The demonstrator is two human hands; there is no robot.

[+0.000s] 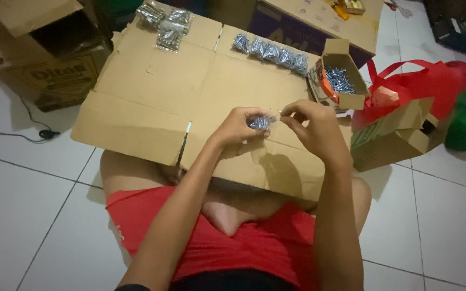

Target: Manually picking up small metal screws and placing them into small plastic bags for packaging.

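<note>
Left hand (239, 126) grips a small bag of screws (260, 123); right hand (311, 121) pinches its edge. Tilt it and screws could spill across the cardboard sheet (190, 91).

Dim indoor light, warm cast. Soft shadows under flattened cardboard (190, 91) at centre. Red bag (432, 81) at right edge motion-blurred. Upper corners dark, grainy overall.

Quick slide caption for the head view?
Left hand holds bagged screws; right hand pinches its edge over flattened cardboard.
</note>
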